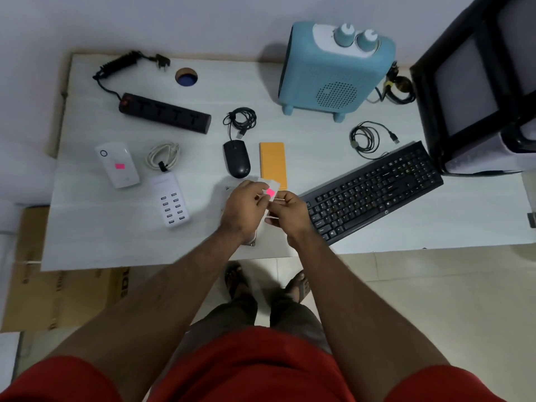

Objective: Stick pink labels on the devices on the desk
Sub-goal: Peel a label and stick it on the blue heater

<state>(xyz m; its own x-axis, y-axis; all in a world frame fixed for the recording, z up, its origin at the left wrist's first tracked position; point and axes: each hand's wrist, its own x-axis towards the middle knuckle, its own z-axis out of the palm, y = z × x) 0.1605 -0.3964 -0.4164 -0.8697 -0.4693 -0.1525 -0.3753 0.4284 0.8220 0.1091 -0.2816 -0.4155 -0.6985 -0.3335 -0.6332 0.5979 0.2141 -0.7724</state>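
Above the desk's front middle, my left hand (245, 208) and my right hand (287, 213) meet on a white label sheet (272, 185) with a pink label (270, 192) showing between the fingertips. A white plug-in device (117, 165) at the left carries a pink label (119, 166). No label shows on the white USB charging hub (172, 203), black mouse (237, 159), orange flat device (273, 163), black power strip (165, 112), black keyboard (374, 188) or blue heater (336, 71).
A white coiled cable (164, 155) and two black coiled cables (242, 120) (367, 139) lie on the white desk (95, 233). A cable hole (186, 77) is at the back. A black-framed unit (475, 91) stands at the right; cardboard boxes (58, 288) sit on the floor at left.
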